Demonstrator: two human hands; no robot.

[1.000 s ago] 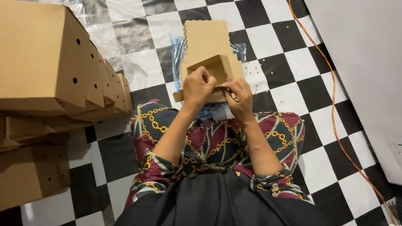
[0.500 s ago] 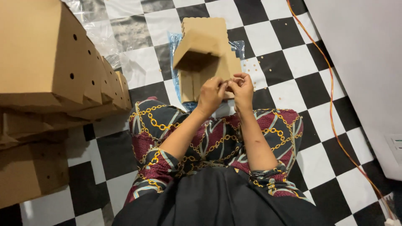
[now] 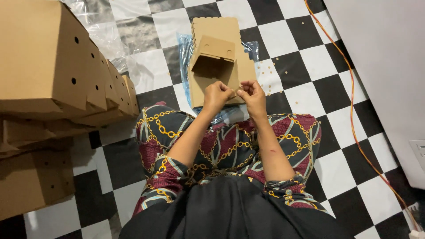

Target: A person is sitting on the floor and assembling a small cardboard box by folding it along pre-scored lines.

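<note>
Two hands meet at the near edge of a flat brown cardboard piece (image 3: 220,62) lying on the black-and-white checkered floor (image 3: 310,57) just past the person's knees. The left hand (image 3: 217,95) and right hand (image 3: 252,94) are both narrowly pinched on that edge, fingertips almost touching each other. One flap of the cardboard stands raised in its middle, with small round holes; its far edge is scalloped. Under it lies a clear blue-tinted plastic bag (image 3: 183,48). At the left, a stack of folded brown cartons (image 3: 53,66) with round punched holes rests on the floor. An orange cable (image 3: 352,106) runs along the right, beside a white wall panel (image 3: 380,57).
</note>
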